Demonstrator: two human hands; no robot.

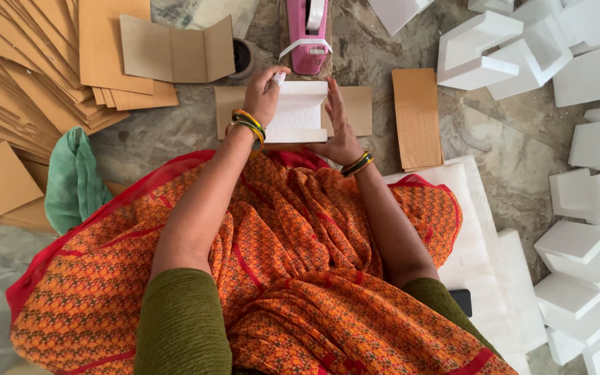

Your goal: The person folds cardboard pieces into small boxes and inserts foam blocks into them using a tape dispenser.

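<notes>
The white foam block (298, 111) lay on a flat cardboard piece (355, 107) on the stone floor (175, 128), in front of the person's knees. The left hand (264, 94) was closed on the block's top left corner at about 11 o'clock; its fingertips were hidden. The right hand (340, 128) stood flat with fingers together against the block's 3 o'clock side. At 12 o'clock a pink tape dispenser (307, 35) was cut off by the frame edge.

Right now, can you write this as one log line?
left hand: grips foam block top corner | right hand: flat on its side | under: cardboard sheet | beyond: pink tape dispenser
</notes>
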